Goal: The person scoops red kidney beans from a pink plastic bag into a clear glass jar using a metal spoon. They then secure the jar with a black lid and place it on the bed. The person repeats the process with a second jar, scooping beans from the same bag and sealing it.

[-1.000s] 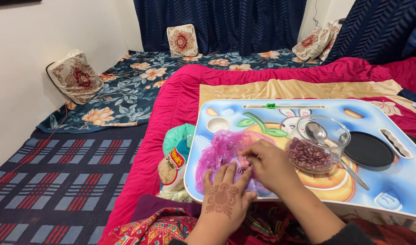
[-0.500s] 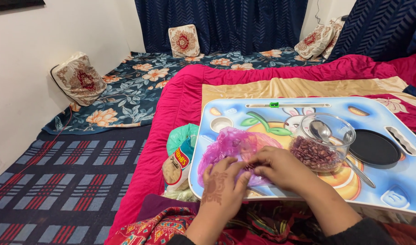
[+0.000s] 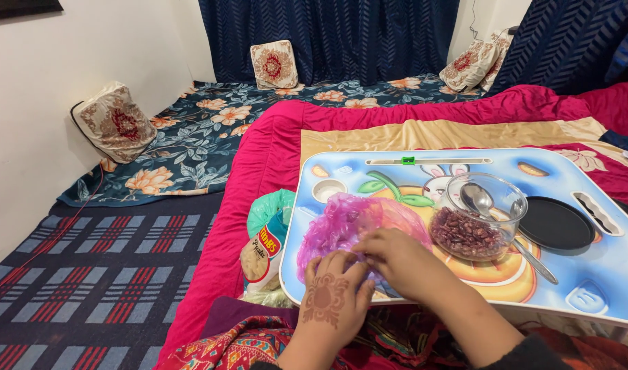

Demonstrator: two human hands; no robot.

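Pink plastic bag [image 3: 348, 223] lies crumpled on the near-left of the cartoon lap tray [image 3: 602, 281], bunched higher than a second ago as the left hand [image 3: 331, 298] and right hand [image 3: 393, 257] pinch its near edge, fingers curled, beside the glass bowl of beans [image 3: 475, 226].

I'm seeing a glass bowl [image 3: 480, 218] of reddish-brown beans with a metal spoon [image 3: 496, 219] in it on the right, and a black round lid [image 3: 555, 224] just beyond it to the right. At the near left a snack packet [image 3: 259, 255] lies against a green bag [image 3: 269, 205]. Far off, patterned cushions [image 3: 114, 122] lean at the wall before a dark blue curtain [image 3: 341, 31].
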